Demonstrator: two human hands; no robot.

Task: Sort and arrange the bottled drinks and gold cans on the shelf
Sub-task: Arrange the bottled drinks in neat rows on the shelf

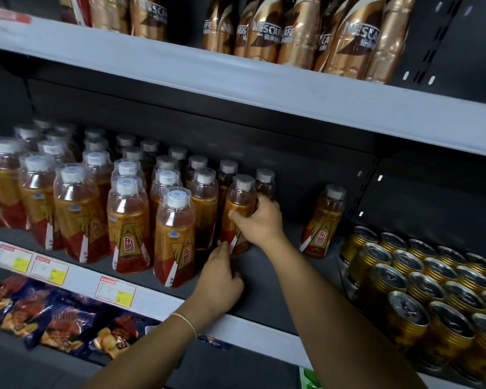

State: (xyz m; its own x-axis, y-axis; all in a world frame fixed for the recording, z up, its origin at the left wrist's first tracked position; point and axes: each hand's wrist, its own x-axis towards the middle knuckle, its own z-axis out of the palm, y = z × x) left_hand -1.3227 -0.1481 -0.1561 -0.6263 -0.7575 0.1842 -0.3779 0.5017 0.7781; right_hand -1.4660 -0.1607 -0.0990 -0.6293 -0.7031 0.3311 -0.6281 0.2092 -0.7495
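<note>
At the centre of the frame, on the middle shelf [278, 299], the right hand [260, 221] is wrapped around a bottle [240, 203] at the right end of the packed rows, while the left hand [219, 279] rests with curled fingers against that bottle's base, grasping nothing that I can make out. The step seems to be squaring this bottle with its row: better to keep it upright and slide it (not lift) so its neighbours stay standing. 1 stray bottle [321, 223] stands apart to the right, near the gold cans [421, 284] at lower right. Coffee bottles [300, 32] line the shelf above.
</note>
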